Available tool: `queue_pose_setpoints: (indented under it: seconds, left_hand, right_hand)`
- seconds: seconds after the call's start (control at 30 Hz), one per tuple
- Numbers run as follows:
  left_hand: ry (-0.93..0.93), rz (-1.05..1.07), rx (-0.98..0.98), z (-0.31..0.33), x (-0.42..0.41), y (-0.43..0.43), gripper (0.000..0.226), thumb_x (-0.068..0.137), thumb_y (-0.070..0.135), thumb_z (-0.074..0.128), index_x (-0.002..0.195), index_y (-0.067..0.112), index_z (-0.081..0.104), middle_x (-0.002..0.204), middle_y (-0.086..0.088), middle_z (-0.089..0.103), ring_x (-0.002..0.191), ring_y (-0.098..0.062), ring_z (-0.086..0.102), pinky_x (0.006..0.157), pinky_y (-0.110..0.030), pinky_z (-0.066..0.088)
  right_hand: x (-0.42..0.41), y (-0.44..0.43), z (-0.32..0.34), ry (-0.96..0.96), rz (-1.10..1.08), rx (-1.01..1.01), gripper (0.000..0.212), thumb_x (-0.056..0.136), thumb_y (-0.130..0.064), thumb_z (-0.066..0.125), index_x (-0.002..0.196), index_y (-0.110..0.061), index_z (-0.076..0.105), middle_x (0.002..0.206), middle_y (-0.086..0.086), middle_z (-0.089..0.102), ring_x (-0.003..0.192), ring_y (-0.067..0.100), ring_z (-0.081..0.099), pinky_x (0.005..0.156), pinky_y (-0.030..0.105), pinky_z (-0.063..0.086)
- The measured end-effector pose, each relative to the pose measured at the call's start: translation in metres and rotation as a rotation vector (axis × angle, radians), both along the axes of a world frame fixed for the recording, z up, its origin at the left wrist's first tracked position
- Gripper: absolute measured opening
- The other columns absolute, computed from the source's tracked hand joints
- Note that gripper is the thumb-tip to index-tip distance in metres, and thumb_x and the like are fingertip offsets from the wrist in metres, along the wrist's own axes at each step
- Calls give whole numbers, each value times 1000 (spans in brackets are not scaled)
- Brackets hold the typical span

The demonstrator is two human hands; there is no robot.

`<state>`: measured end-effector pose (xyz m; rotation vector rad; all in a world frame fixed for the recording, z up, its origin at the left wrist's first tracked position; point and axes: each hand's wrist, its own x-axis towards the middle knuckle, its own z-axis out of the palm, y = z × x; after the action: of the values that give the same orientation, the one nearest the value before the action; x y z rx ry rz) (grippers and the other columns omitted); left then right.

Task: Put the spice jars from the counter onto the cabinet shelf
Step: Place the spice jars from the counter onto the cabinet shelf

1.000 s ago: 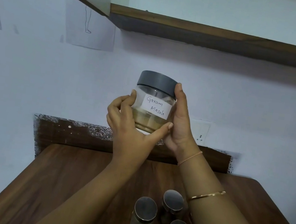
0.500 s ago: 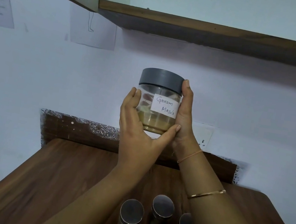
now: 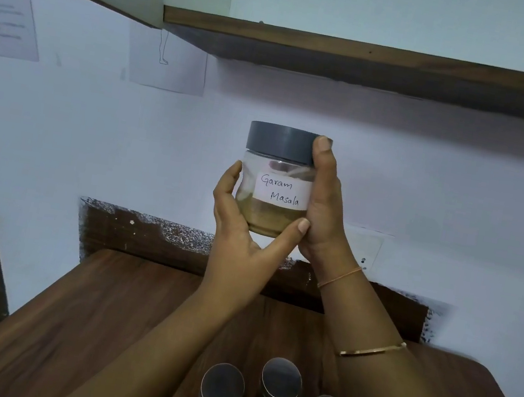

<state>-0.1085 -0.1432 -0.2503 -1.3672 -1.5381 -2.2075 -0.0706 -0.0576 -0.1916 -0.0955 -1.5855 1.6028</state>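
My left hand (image 3: 240, 239) cups the base of the Garam Masala jar (image 3: 275, 180) and my right hand (image 3: 323, 215) clasps its side, thumb on the grey lid, so my grip is closed on it. In the last second I have levelled it from a tilt, yet it is no nearer the cabinet shelf (image 3: 379, 54) above my grip. With four steel-lidded jars (image 3: 282, 378) on the worktop (image 3: 98, 309) below, I judge the lift is still ahead.

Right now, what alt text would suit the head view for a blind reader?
The left hand and right hand hold up a clear jar labelled Garam Masala, grey lid on, below a wooden cabinet shelf. Four metal-lidded jars stand on the wooden counter beneath.
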Motion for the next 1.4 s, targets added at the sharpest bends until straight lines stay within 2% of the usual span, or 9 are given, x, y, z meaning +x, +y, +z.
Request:
queue_pose_setpoints:
  seconds: [0.17,0.3,0.57,0.7,0.8,0.97,1.1,1.2,1.4]
  left_hand:
    - [-8,-91,4,7,-9,0,80,67,45,70,125,56,16,146,-1,29,131,-12,43,104,-38,45]
    - [-23,-82,25,16,-19,-1,76,66,49,68,125,54,20,140,-4,40,117,-11,56,92,-26,52]
    - [-63,85,35,38,-40,-1,69,64,64,63,118,64,21,138,-8,42,113,-19,58,96,-46,50]
    - [-2,163,22,53,-49,-3,78,64,67,59,129,53,19,142,-1,38,114,-13,56,91,-37,52]
    - [46,190,46,67,-55,-2,83,66,61,61,136,45,18,145,7,31,110,13,43,81,-12,41]
    - [141,175,132,96,-72,5,84,73,52,61,141,34,16,143,13,26,110,34,27,81,0,36]
    - [278,191,140,120,-92,9,88,78,60,56,147,26,13,152,7,21,131,15,23,99,-4,30]
    - [411,235,154,136,-113,11,88,82,74,36,146,16,22,143,9,29,129,11,30,100,-1,27]
    - [528,561,-138,152,-166,36,57,99,39,36,147,11,26,156,-5,22,146,-19,13,118,-37,18]
  right_hand:
    - [2,-1,8,-33,-56,80,79,66,-65,50,124,-12,52,113,15,65,95,24,67,74,31,57]
    - [0,-1,19,-143,-57,115,70,74,-65,42,126,-19,51,115,10,66,100,23,67,77,33,57]
    - [-2,-8,46,-283,-139,323,80,76,-68,54,141,-26,36,127,-2,58,111,13,59,90,34,55]
    - [-10,-18,61,-241,-145,398,56,80,-48,67,128,-27,48,111,-5,65,97,9,65,63,16,56]
    - [-19,-23,74,-191,-238,433,59,74,-46,74,123,-25,50,110,-6,65,97,11,66,77,28,60]
    - [-29,-28,104,-90,-361,556,62,73,-46,74,125,-26,48,109,-10,63,96,7,64,79,26,58]
    - [-38,-28,133,-39,-428,639,62,75,-44,74,125,-26,42,113,-8,58,100,11,61,81,28,57]
    - [-44,-23,156,6,-532,680,58,73,-46,74,117,-29,42,109,-9,57,100,13,59,86,32,55]
    - [-65,-2,188,29,-640,670,71,74,-43,75,130,-17,40,117,-3,57,104,15,58,80,22,45]
